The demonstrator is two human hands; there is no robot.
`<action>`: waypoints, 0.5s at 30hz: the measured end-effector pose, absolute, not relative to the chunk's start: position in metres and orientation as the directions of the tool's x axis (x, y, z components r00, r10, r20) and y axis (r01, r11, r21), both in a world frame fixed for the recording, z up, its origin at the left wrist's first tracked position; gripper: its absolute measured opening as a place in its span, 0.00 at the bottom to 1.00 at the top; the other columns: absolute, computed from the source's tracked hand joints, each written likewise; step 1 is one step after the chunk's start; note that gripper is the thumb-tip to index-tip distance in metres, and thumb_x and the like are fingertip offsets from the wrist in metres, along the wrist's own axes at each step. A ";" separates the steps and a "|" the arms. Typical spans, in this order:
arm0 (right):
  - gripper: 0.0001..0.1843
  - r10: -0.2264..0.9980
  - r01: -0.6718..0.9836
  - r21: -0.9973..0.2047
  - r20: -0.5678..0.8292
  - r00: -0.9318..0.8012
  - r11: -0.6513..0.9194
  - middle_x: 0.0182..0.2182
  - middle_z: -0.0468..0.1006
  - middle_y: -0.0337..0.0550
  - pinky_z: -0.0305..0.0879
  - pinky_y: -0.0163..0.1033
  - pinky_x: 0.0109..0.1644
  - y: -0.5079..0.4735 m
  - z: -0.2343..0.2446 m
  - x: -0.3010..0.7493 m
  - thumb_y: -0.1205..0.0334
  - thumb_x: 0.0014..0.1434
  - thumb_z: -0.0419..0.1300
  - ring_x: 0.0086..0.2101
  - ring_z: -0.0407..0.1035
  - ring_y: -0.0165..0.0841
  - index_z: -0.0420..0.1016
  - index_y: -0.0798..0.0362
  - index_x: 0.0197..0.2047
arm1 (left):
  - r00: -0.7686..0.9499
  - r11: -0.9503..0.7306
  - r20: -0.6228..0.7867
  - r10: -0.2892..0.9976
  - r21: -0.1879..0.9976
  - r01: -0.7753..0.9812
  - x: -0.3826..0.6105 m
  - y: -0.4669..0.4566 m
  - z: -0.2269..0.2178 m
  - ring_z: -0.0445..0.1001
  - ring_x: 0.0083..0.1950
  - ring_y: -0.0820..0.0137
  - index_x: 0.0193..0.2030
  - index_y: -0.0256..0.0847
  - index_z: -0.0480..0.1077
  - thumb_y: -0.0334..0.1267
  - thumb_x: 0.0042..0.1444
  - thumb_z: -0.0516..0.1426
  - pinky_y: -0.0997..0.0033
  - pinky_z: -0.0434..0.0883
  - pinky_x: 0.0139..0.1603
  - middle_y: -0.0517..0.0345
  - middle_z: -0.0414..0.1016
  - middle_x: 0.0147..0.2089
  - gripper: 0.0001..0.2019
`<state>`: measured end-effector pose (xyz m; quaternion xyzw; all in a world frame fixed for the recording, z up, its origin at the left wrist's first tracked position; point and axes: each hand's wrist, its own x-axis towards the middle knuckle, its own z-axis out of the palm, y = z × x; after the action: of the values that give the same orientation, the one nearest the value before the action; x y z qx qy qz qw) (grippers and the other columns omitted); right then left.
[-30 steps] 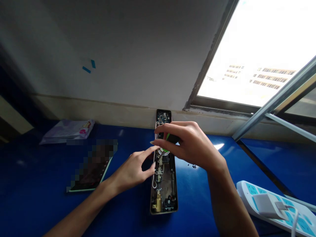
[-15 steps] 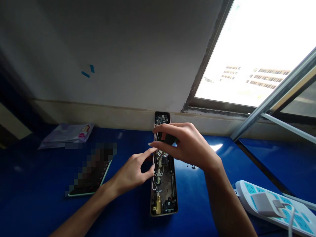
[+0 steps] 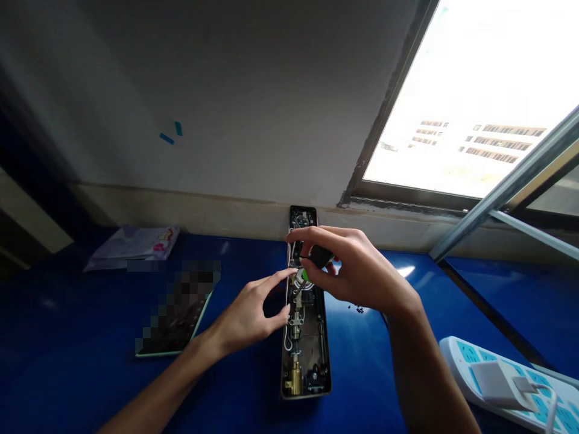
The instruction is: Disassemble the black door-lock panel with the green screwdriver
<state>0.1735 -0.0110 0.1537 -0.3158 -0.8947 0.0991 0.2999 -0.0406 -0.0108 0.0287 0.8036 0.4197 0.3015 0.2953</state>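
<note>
a: how are the hands set?

b: the left hand comes in from the left, back upward, thumb and forefinger spread in a wide curve with their tips at the left side of a long case; nothing shows clasped between them. the right hand arches over the case's middle, fingers and thumb closed around a driver with a black and green handle.

a: where does the driver point?

b: its shaft slants down and leftward into the case. i can't tell what the end touches.

a: anything different from half a second ago?

b: the right thumb. it stuck out past the case's left edge then; now it's drawn back by the handle, and the green shows. the left hand's pose is much the same.

a: and the case?

b: it lies open on the blue worktop, far end near the wall. inside: a circuit board at the far end, a white wire looping along the left, a brass cylinder at the near end.
</note>
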 end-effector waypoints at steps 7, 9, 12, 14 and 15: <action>0.25 0.591 0.490 -0.338 0.550 -0.590 0.804 0.44 0.83 0.42 0.72 0.33 0.39 -0.012 0.159 0.184 0.71 0.60 0.61 0.37 0.76 0.29 0.74 0.51 0.61 | 0.396 -0.524 0.347 0.850 0.636 0.567 -0.044 -0.011 0.024 0.69 0.70 0.56 0.68 0.50 0.68 0.39 0.60 0.62 0.52 0.69 0.71 0.49 0.66 0.69 0.28; 0.24 0.578 0.490 -0.323 0.585 -0.569 0.809 0.44 0.83 0.43 0.73 0.33 0.40 -0.012 0.162 0.188 0.71 0.60 0.61 0.38 0.76 0.29 0.75 0.51 0.60 | 0.395 -0.560 0.397 0.828 0.612 0.559 -0.043 -0.011 0.025 0.71 0.66 0.57 0.64 0.49 0.72 0.38 0.61 0.62 0.52 0.71 0.69 0.49 0.71 0.64 0.24; 0.23 0.567 0.493 -0.314 0.630 -0.531 0.811 0.42 0.83 0.42 0.74 0.33 0.41 -0.014 0.166 0.194 0.72 0.59 0.61 0.37 0.76 0.29 0.75 0.53 0.58 | 0.408 -0.616 0.463 0.787 0.563 0.551 -0.037 -0.008 0.028 0.72 0.60 0.57 0.57 0.46 0.77 0.39 0.63 0.62 0.51 0.73 0.64 0.50 0.76 0.56 0.16; 0.23 0.558 0.482 -0.319 0.651 -0.514 0.816 0.41 0.83 0.40 0.74 0.34 0.41 -0.016 0.169 0.198 0.72 0.59 0.61 0.37 0.76 0.28 0.76 0.53 0.57 | 0.435 -0.662 0.501 0.748 0.529 0.531 -0.032 -0.003 0.031 0.73 0.57 0.58 0.54 0.45 0.78 0.40 0.65 0.62 0.53 0.75 0.60 0.51 0.78 0.52 0.13; 0.22 0.556 0.479 -0.320 0.657 -0.509 0.817 0.40 0.82 0.39 0.74 0.34 0.41 -0.017 0.171 0.200 0.72 0.59 0.61 0.36 0.76 0.28 0.76 0.53 0.57 | 0.459 -0.686 0.511 0.727 0.515 0.514 -0.029 0.001 0.033 0.73 0.55 0.59 0.52 0.44 0.79 0.40 0.66 0.61 0.55 0.75 0.58 0.51 0.79 0.49 0.11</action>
<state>0.1999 -0.0169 0.1712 -0.2983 -0.8672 0.0484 0.3957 -0.0289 0.0006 0.0334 0.8416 0.3687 0.3670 0.1450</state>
